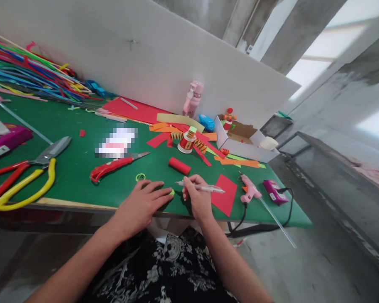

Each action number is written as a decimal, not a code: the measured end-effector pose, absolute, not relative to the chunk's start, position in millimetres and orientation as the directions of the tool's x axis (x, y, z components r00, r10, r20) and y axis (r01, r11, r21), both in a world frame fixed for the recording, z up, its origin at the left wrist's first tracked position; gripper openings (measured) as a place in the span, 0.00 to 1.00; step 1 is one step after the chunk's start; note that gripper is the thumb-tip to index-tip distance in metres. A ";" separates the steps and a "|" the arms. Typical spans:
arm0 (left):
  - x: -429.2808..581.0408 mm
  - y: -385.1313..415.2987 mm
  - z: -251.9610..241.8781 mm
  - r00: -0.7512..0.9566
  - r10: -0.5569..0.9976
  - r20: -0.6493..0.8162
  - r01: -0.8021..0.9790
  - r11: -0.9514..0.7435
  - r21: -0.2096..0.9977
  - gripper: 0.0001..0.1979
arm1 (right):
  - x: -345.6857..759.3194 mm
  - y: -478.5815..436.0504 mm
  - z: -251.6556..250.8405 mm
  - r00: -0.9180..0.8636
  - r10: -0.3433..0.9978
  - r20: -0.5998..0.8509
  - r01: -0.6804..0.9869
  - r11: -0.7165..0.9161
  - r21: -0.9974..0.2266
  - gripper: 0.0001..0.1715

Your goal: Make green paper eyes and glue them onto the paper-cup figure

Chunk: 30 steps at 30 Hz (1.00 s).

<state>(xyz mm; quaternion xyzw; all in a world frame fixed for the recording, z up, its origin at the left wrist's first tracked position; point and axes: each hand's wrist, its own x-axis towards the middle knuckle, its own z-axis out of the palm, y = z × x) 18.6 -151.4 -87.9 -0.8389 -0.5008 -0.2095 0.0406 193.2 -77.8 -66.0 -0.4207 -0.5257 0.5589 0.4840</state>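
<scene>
Scissors (28, 170), glue gun (249, 190), cardboard box (240, 141)

Table (82, 176) w/ matt green felt-like cover, slightly napped; edge looks like bare wood. Red square (225, 194) & orange strips (236, 161): flat matt paper, smooth. Red roll (179, 166): rolled paper, matt. Pen (200, 187) in right hand (198, 201): clear glossy plastic. Left hand (140, 206) lies flat on the felt beside a small yellow-green bit (172, 192), poss. plastic, too small to tell. Glue gun (249, 190): pink glossy plastic. Shears (28, 172): dull grey metal blades, shiny rubbery red/yellow grips. Box (240, 139): white card outside, raw brown cardboard inside. Backboard (145, 54): matt white, smooth.
</scene>
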 end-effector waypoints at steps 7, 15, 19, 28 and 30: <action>19.4 -152.4 -89.3 0.417 0.815 0.403 0.863 -0.494 0.107 0.31 | 193.3 -77.9 -63.6 -0.184 0.982 0.043 -0.092 0.027 -0.995 0.21; 18.8 -152.7 -90.4 0.405 0.805 0.432 0.861 -0.496 0.117 0.28 | 194.0 -79.7 -62.6 -0.179 0.983 0.025 -0.115 0.005 -0.993 0.22; 22.2 -153.8 -90.9 0.374 0.819 0.434 0.872 -0.470 0.134 0.27 | 195.9 -76.2 -58.4 -0.268 0.963 -0.014 -0.082 -0.038 -0.996 0.19; 26.2 -156.9 -93.8 0.359 0.800 0.480 0.879 -0.463 0.114 0.29 | 197.5 -77.0 -63.7 -0.197 0.976 0.090 0.042 0.100 -0.994 0.15; 25.6 -157.2 -93.4 0.357 0.792 0.494 0.876 -0.467 0.116 0.30 | 197.5 -77.1 -65.0 -0.190 0.977 0.100 0.066 0.114 -0.991 0.15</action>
